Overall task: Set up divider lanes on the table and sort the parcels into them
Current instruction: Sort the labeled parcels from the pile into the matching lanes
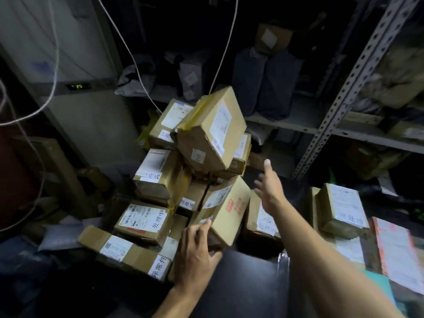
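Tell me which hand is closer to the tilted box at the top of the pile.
Right. The right hand reaches up open just below and right of the tilted box, not touching it. The left hand is far lower, holding a stamped box at the pile's base.

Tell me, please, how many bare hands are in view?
2. The left hand grips the near corner of a tilted brown cardboard parcel low in the pile; the right hand reaches, open, towards the pile, touching nothing. No others show.
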The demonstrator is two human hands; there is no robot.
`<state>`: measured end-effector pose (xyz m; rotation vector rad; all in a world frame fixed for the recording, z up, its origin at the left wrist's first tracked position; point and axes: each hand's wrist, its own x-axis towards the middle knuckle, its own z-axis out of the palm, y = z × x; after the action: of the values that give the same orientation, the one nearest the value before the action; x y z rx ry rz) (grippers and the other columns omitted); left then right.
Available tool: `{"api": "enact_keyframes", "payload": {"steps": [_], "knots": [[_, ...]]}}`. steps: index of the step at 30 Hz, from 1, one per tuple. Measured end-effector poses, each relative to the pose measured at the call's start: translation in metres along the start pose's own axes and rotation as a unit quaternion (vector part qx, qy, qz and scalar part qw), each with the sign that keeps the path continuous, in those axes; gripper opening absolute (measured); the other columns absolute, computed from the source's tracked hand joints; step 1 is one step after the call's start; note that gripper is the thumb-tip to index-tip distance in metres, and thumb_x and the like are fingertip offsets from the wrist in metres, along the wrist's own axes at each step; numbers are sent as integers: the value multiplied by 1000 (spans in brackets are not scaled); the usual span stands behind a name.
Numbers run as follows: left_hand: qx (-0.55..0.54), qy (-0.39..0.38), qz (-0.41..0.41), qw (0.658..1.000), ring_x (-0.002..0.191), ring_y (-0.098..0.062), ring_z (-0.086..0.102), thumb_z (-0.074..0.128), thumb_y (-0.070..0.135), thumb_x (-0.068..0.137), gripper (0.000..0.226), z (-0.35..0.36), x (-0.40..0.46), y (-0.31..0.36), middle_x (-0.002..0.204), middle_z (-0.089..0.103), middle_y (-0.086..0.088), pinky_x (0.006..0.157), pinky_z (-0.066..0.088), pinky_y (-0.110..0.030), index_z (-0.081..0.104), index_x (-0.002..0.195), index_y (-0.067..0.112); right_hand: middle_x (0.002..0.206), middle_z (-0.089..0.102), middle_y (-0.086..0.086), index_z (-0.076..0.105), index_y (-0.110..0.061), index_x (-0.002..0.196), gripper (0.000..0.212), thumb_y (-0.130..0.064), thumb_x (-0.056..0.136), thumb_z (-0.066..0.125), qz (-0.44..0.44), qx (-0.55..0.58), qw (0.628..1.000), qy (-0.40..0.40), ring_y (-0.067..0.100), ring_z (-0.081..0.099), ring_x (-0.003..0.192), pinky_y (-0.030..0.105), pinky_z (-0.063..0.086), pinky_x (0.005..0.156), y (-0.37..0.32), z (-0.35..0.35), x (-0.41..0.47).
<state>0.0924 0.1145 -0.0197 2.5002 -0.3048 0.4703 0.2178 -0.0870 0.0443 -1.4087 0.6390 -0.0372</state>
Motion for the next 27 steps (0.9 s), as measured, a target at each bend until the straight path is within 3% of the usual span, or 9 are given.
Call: {"api": "enact_keyframes", "payload": {"steps": [3,5,7,10,14,18,21,25,27], "knots": [[7,-4,-8,1000,100,-15,49,94,29,43,97,-1,4,-2,109,47,4,69,56,-29,48,128,19,102,55,-12,49,-17,139,89,-81,77,40,-15,-76,996,-43,8,53,88,31,46,85,-11,10,21],[23,-18,-4,1000,98,-14,48,94,32,41,97,0,5,-3,108,47,6,66,55,-28,49,126,21,122,60,-6,43,-21,145,96,-85,73,41,8,-52,995,-81,13,61,102,34,46,96,-10,18,22],[31,-19,1,999,98,-13,48,94,34,40,96,2,3,-7,108,46,6,64,55,-27,50,125,21,149,45,9,30,-22,153,88,-78,86,37,27,-19,994,-103,29,55,125,38,43,103,-13,26,13],[28,-17,7,999,98,-14,48,94,35,40,97,4,3,-14,108,46,5,65,55,-28,51,125,20,155,35,14,20,-32,155,81,-77,89,30,31,45,990,-131,37,47,133,47,40,104,-17,32,8],[36,-39,-4,999,98,-11,46,93,40,37,100,6,6,-17,105,54,4,66,55,-25,51,125,21,158,34,2,24,-46,150,107,-95,59,51,-28,67,986,-148,32,42,137,64,40,103,-34,47,9],[37,-76,-22,996,98,-8,49,90,52,42,98,9,10,-20,105,58,4,67,53,-22,49,127,24,147,45,-6,24,-36,150,101,-77,69,67,-170,-42,978,-110,19,50,130,50,44,108,-51,73,13],[39,-85,-26,995,98,-6,44,89,57,43,98,9,16,-22,104,57,5,66,52,-20,48,127,25,136,54,-3,31,-30,147,79,-53,82,70,-176,-78,978,-78,20,58,118,46,51,100,-56,84,23],[30,-79,-15,996,98,-7,43,91,53,42,100,12,21,-27,105,54,4,65,52,-21,48,128,23,135,55,1,37,-24,146,61,-40,93,61,-163,-112,979,-60,20,57,113,35,50,89,-70,81,37],[22,-72,-10,997,98,-8,44,91,52,43,100,14,22,-27,107,50,5,65,54,-24,48,128,23,135,56,3,40,-22,145,59,-39,93,61,-157,-112,980,-51,23,58,115,40,51,96,-77,77,44]]}}
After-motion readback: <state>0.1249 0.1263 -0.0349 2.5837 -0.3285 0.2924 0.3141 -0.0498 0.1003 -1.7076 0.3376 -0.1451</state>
